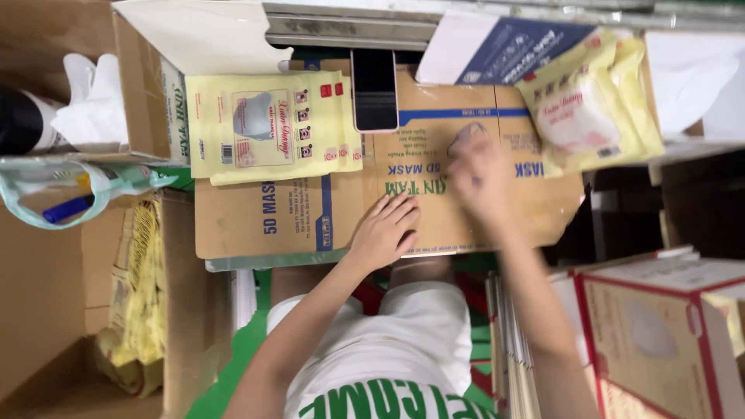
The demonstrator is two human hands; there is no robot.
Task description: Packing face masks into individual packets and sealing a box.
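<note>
A flattened brown cardboard box (272,225) with blue print serves as the work surface over my lap. My left hand (384,229) lies flat on its near edge, fingers apart, holding nothing. Further in on the cardboard is my right hand (481,182), blurred by motion. A small greyish shape (468,136) shows at its fingertips; whether the hand grips it is unclear. A stack of yellow mask packets (272,128) lies on the cardboard's far left. A dark phone (375,89) rests face up beside that stack.
More yellow packets (590,105) and a blue-and-white box (504,50) lie at the far right. A red-edged carton (660,326) stands at lower right. An open brown carton (140,295) with yellow packets is at left, a plastic bag (77,190) above it.
</note>
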